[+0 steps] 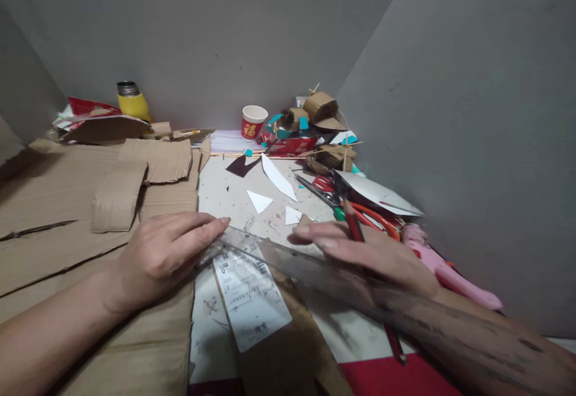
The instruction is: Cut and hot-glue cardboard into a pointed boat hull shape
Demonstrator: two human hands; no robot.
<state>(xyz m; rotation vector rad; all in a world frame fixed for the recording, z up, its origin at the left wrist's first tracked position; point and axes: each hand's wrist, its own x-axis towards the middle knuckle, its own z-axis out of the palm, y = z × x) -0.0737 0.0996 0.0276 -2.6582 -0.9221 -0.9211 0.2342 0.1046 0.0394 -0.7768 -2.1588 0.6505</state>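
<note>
Walls: grey, rising behind and to both sides of the table (225, 189), whose top is pale with a red patch near the front.
Cardboard sheets (58, 177): spread over the left side, with smaller pieces lying on top.
Ruler (288, 258): clear, slanting from the left fingertips down to the right, across the labelled strip and overlapping the right wrist and forearm in view.
Labelled strip (303, 342): brown cardboard on the table at front middle, partly under the ruler, with a white label (252, 303) on it.
Right hand (382, 256): fingers narrow around the pencil, fingertips just beside the ruler's far edge; cannot tell whether they touch it.
Left hand (166, 243): fingers close together, tips at the ruler's far left end; cannot tell whether they pinch or press.
Glue gun (459, 277): pink, lying beyond the right wrist.
Bottle (134, 102): yellow, upright at back left.
Cup (254, 123): red and white, upright at back middle.
Scissors (323, 183): red-handled, beyond the right hand.
Pencil (353, 222): dark red, in the right hand, upper end tilted left.
Paper scraps (260, 201): white, near the table's middle.
</note>
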